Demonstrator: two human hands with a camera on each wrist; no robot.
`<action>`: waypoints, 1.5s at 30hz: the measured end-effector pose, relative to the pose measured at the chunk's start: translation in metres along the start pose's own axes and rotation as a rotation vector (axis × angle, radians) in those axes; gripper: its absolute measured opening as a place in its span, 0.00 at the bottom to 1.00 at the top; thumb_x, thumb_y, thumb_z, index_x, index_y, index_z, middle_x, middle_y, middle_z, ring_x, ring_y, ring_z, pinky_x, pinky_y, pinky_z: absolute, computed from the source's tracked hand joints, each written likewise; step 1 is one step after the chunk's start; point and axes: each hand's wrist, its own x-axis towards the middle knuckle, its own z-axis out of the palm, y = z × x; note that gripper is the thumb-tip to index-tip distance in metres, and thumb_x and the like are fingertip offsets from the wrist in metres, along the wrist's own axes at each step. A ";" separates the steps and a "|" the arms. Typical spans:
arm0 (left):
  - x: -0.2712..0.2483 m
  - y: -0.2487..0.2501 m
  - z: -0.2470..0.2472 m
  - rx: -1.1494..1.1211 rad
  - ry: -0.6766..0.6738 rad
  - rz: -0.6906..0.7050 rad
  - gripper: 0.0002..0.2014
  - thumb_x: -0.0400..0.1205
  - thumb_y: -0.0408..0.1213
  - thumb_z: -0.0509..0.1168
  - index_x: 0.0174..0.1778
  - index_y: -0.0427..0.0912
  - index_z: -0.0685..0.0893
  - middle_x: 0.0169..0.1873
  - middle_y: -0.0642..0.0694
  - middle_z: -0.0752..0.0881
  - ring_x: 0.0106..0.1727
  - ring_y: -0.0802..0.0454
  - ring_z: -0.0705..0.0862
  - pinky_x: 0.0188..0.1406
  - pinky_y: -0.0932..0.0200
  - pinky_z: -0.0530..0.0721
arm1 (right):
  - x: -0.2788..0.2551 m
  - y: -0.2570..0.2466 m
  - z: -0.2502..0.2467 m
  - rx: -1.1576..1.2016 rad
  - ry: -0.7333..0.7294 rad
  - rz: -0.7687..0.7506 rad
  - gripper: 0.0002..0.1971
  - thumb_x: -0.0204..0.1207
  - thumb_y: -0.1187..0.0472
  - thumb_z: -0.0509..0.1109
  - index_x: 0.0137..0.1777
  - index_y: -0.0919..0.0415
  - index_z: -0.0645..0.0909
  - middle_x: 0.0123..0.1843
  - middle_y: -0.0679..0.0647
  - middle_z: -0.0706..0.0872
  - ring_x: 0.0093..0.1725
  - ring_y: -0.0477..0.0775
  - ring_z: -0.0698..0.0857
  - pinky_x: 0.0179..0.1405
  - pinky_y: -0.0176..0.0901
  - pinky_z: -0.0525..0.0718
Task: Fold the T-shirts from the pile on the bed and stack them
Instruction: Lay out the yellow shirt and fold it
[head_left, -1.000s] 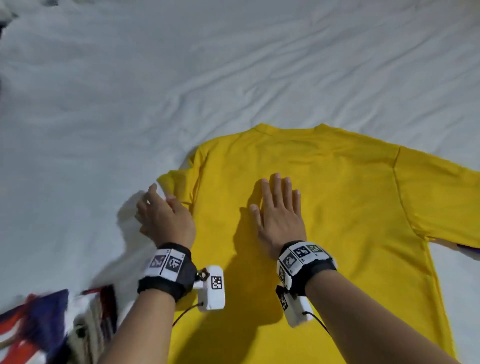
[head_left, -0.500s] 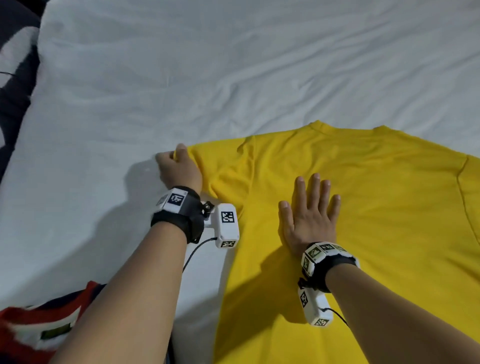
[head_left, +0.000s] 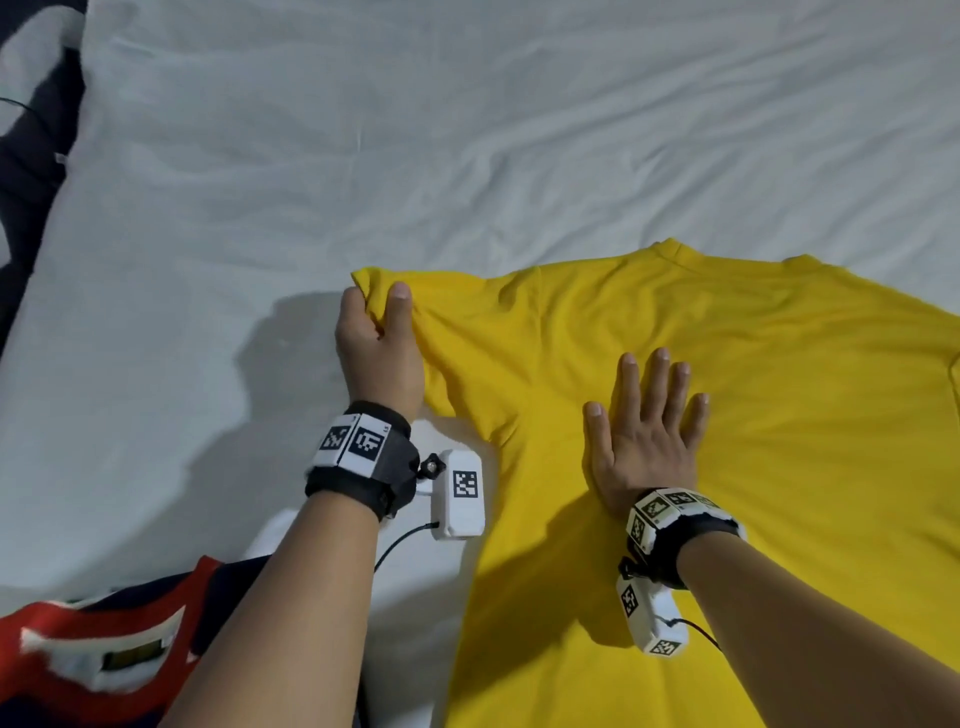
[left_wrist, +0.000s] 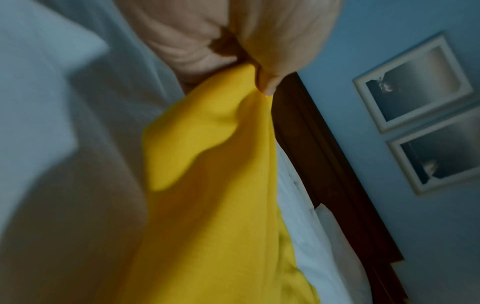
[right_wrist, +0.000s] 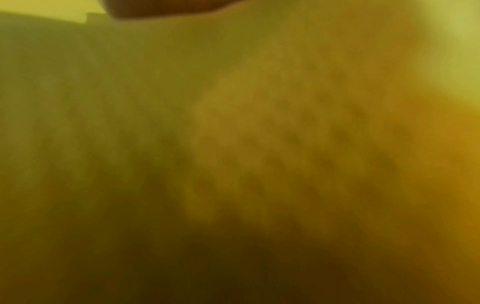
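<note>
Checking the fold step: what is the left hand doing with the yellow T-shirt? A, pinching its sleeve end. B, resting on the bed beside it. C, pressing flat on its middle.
A: the left hand pinches the sleeve end of the yellow T-shirt.

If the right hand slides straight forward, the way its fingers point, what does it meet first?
Only more yellow T-shirt: the right hand lies flat on it, fingers toward the collar. Beyond that is bare white bedsheet; nothing else seems to stand in that line.
</note>
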 end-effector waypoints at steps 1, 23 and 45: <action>0.003 -0.001 -0.001 0.040 -0.015 0.019 0.19 0.89 0.40 0.66 0.35 0.50 0.66 0.30 0.55 0.67 0.28 0.61 0.67 0.30 0.64 0.67 | 0.000 0.000 0.000 -0.001 0.000 -0.001 0.36 0.87 0.32 0.33 0.90 0.47 0.32 0.88 0.51 0.24 0.86 0.53 0.22 0.86 0.65 0.31; 0.054 0.036 0.069 1.083 -0.783 0.284 0.13 0.88 0.54 0.62 0.61 0.50 0.79 0.54 0.47 0.83 0.67 0.38 0.79 0.72 0.38 0.65 | 0.001 0.002 0.002 0.002 0.004 -0.009 0.36 0.87 0.32 0.33 0.89 0.47 0.31 0.88 0.50 0.23 0.86 0.54 0.23 0.86 0.66 0.32; -0.057 -0.015 0.041 1.211 -0.798 0.491 0.37 0.88 0.67 0.33 0.89 0.54 0.32 0.88 0.41 0.30 0.89 0.38 0.32 0.85 0.26 0.39 | 0.002 0.002 0.003 0.035 0.008 -0.004 0.36 0.88 0.34 0.36 0.90 0.49 0.35 0.89 0.53 0.26 0.86 0.56 0.24 0.85 0.67 0.31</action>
